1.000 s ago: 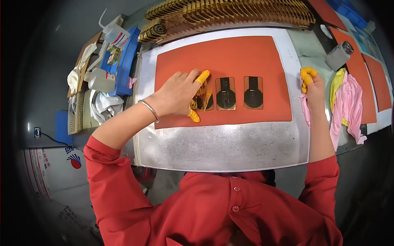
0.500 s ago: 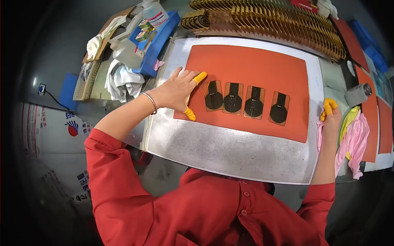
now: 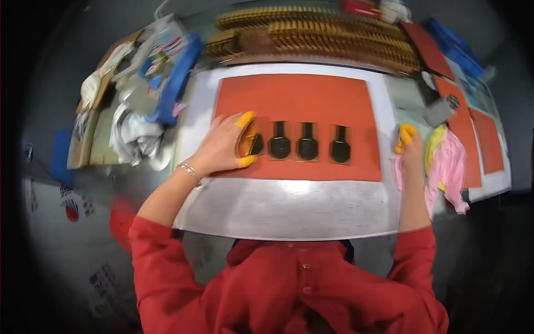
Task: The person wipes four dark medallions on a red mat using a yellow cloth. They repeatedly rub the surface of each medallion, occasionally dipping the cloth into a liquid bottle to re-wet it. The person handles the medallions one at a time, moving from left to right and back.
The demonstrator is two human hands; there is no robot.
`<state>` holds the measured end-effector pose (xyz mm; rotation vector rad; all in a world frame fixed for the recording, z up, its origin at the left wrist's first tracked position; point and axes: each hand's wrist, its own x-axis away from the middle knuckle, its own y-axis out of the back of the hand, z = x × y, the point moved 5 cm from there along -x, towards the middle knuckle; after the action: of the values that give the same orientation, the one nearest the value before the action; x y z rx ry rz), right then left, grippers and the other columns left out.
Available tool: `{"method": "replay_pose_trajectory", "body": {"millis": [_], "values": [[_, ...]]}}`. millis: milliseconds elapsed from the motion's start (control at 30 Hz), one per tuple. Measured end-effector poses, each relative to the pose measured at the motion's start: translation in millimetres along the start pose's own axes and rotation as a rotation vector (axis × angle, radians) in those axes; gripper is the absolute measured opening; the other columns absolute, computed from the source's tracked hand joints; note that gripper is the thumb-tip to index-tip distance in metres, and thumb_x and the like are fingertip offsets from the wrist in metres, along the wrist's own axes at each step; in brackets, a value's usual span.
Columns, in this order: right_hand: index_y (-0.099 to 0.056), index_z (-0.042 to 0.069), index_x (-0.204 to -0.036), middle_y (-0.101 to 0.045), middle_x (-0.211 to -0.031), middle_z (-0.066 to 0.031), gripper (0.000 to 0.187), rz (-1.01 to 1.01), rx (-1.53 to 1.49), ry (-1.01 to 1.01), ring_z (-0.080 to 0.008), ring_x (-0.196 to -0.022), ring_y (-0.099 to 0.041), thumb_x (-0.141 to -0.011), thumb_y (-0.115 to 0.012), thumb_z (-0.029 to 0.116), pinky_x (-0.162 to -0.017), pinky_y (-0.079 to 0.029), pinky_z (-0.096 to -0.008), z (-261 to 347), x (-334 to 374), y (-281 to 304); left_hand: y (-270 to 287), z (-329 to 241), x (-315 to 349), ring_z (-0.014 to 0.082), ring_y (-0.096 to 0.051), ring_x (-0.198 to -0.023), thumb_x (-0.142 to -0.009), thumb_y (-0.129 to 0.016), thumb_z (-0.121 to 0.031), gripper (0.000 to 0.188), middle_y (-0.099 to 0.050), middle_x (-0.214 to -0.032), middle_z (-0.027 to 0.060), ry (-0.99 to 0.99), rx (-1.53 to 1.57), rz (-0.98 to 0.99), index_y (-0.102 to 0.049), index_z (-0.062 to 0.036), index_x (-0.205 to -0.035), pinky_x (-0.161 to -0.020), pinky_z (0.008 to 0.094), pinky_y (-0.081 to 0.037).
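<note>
On the orange mat (image 3: 300, 94) several flat rectangular plates lie in a row, each with a black round-and-stem pattern and a copper-coloured border. My left hand (image 3: 225, 142), with yellow finger covers on thumb and forefinger, grips the leftmost plate (image 3: 256, 145) by its upper and lower edges; the plate looks slightly tilted. Three others, the left plate (image 3: 279, 142), the middle plate (image 3: 307, 143) and the right plate (image 3: 340, 146), lie flat. My right hand (image 3: 409, 146), also with yellow finger covers, is curled at the board's right edge, a pink cloth (image 3: 396, 168) showing below its fingers.
Ribbed rows of gold-brown pieces (image 3: 317, 36) stand behind the white board (image 3: 200, 100). At left are a blue tray (image 3: 178, 80) with bottles and crumpled white cloth (image 3: 133, 136). Right: a grey bottle (image 3: 440, 111), pink cloths (image 3: 448, 167) and more orange sheets (image 3: 486, 142).
My left hand has moved from the mat's left edge onto the leftmost plate and closed on it. The whole view has shifted and blurred; my right hand stays curled at the right.
</note>
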<state>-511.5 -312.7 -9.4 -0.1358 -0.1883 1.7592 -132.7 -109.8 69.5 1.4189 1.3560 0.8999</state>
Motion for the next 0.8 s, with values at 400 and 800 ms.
{"method": "replay_pose_trajectory", "body": {"millis": [400, 800], "values": [[-0.054, 0.005, -0.094, -0.054, -0.068, -0.0015, 0.013, 0.511, -0.622, -0.279, -0.0097, -0.048, -0.045, -0.093, -0.045, 0.014, -0.042, -0.037, -0.0220, 43, 84, -152, -48, -165, -33, 0.0218, -0.064, -0.071, -0.077, -0.070, -0.025, 0.037, -0.065, -0.083, 0.0134, 0.053, 0.764, 0.044, -0.058, 0.0007, -0.101, -0.065, 0.0324, -0.049], [-0.057, 0.003, -0.094, -0.050, -0.066, 0.0025, 0.015, 0.816, 0.059, -0.170, -0.0033, -0.050, -0.041, -0.093, -0.050, 0.016, -0.043, -0.032, -0.0188, 42, 129, -249, 7, -94, 53, 0.0164, -0.059, -0.057, -0.071, -0.077, -0.031, 0.069, -0.060, -0.078, 0.0099, 0.111, 0.535, -0.550, -0.048, 0.0047, -0.122, -0.054, 0.0276, -0.048]]}}
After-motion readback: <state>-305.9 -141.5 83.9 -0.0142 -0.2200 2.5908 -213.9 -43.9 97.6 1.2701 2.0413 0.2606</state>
